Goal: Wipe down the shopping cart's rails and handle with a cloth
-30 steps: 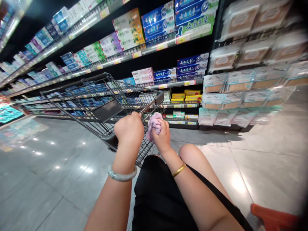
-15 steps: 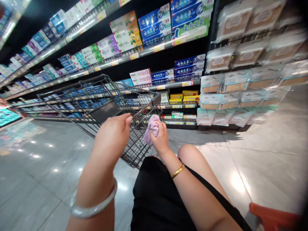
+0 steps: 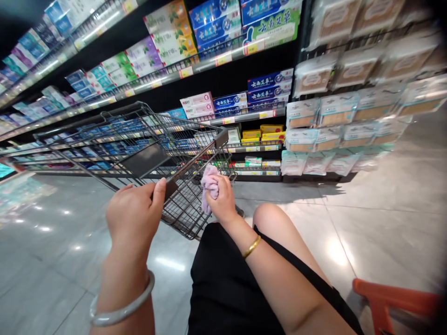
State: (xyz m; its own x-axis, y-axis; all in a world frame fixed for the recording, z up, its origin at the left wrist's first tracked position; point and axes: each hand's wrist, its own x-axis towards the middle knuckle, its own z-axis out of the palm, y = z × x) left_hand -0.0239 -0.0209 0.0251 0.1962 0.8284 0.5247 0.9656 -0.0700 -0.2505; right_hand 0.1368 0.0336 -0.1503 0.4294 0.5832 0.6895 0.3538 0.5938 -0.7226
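A dark wire shopping cart stands before my knees with its near end toward me. My left hand, with a pale bangle at the wrist, is closed on the near left corner of the cart's rim, thumb on top. My right hand, with a gold bracelet, is shut on a crumpled light purple cloth. The cloth is against or just in front of the near right part of the cart's wire end; whether it touches the wires I cannot tell. Fingers of the right hand are partly hidden by the cloth.
Shelves of toothpaste-like boxes run behind the cart. Packs on hooks hang at the right. An orange-red frame part is at lower right. Grey tiled floor spreads at the left.
My left hand has moved left and down onto the cart's corner, its fingers now closed. My right hand with the cloth has shifted slightly left. The view has shifted a little too.
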